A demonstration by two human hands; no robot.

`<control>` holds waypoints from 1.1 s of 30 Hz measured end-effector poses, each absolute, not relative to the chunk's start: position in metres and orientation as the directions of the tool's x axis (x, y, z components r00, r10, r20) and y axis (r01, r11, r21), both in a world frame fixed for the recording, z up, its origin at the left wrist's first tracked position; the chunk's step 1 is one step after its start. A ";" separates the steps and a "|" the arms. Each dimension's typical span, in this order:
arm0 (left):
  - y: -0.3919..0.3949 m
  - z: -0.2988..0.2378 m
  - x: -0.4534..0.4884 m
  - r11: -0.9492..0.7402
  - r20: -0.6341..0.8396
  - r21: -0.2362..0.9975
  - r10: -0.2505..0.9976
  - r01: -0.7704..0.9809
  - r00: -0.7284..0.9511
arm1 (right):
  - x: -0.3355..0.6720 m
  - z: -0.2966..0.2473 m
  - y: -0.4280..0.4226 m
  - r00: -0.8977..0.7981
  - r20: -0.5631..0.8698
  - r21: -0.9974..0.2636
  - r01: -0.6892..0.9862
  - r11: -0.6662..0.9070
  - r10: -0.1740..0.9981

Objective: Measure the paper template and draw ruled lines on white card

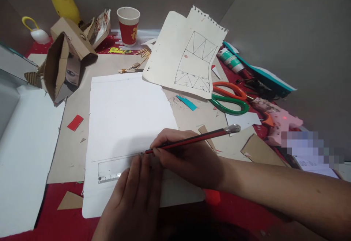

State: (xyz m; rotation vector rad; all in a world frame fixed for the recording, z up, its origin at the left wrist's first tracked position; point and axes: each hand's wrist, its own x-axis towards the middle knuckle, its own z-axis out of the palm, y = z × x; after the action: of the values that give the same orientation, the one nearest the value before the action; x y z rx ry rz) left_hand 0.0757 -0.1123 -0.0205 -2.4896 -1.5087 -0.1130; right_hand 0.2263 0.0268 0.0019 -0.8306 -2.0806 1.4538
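Note:
My right hand (181, 153) is closed in a writing grip around a red and black pencil (197, 137). The pencil leans low, its tip touching a white sheet (128, 106) near the left fingertips, and a worn silvery end points right. Stretched-out fingers of my left hand (137, 190) lie flat over a clear ruler (108, 171), pressing it onto the sheet. Only the ruler's left end shows; the rest is hidden under the hands. A thin line (115, 157) runs along just above the ruler's upper edge.
Beyond the sheet rests paper with drawn triangles (197, 62). Scissors (230, 104) and a pink glue gun (282, 118) lie right. A paper cup (128, 27), yellow bottle (64, 5) and cardboard pieces (74, 40) stand behind. White board (24, 153) is at left; a phone (315, 164) at right.

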 end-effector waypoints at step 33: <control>-0.107 -0.029 0.066 -0.512 0.282 -0.210 0.784 0.833 0.553 | 0.259 0.031 0.046 -0.408 -0.193 -0.931 0.365 -0.034 0.893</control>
State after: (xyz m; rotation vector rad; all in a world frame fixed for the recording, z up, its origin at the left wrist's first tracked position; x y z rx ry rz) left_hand 0.0657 -0.1073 -0.0293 -2.4721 -1.3313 -0.2152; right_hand 0.2589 0.0462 0.0313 -1.3196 -1.7687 1.4489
